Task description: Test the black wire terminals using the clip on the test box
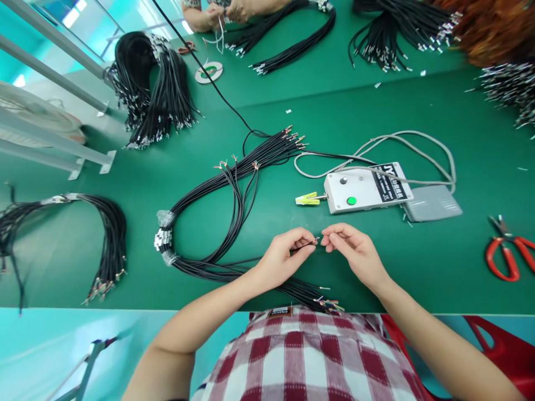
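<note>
My left hand (288,252) pinches a black cable (254,259) close to its stripped end, where short bare wires (316,239) stick out past the fingertips. Just right of those wires is my right hand (351,248), its thumb and fingers pressed together; whether a wire strand lies between them is too small to make out. The cable belongs to a curved bundle of black cables (200,186), bound at its left with a whitish tie (164,238). Beyond my hands lies a white box (368,188) with a green button and a yellow clip (308,199) at its left end.
Red-handled pliers (507,256) lie at the right, near a grey pedal (433,203). Further cable bundles rest at the left (104,234) and the back left (154,83). Across the green table (334,106), another person's hands (229,12) handle white strips.
</note>
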A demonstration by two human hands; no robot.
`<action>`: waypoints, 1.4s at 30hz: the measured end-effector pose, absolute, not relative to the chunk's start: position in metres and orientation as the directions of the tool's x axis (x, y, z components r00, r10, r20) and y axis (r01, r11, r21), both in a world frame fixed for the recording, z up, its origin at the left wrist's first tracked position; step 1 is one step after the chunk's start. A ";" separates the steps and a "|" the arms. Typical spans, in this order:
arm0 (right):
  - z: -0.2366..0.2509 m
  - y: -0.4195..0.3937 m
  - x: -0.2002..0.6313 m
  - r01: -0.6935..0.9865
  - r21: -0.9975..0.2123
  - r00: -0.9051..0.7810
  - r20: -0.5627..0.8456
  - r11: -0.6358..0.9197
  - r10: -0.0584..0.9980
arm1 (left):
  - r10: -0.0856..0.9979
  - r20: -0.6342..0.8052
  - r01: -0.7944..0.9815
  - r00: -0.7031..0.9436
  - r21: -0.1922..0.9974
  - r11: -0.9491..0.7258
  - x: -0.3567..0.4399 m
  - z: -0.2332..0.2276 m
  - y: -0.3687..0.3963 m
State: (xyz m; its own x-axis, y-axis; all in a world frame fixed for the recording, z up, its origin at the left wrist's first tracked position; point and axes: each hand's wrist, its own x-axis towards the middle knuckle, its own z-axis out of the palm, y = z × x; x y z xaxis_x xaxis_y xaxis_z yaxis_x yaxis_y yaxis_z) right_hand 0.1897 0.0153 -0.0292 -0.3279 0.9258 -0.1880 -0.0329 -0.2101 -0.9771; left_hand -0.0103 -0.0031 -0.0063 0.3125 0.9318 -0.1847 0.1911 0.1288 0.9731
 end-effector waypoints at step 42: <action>-0.020 0.021 0.146 -0.257 -0.912 -0.186 -0.279 -0.320 0.942 | 0.997 0.056 0.348 -0.055 0.937 -0.034 0.004 -0.021 0.004</action>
State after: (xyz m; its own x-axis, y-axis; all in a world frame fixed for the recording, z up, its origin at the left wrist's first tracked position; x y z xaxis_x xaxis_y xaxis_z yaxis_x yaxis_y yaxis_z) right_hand 0.1458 0.0212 -0.0198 -0.1860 0.9422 -0.2787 -0.2574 -0.3205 -0.9116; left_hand 0.0044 0.0044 -0.0214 -0.0552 0.9969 0.0564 0.3478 -0.0338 0.9369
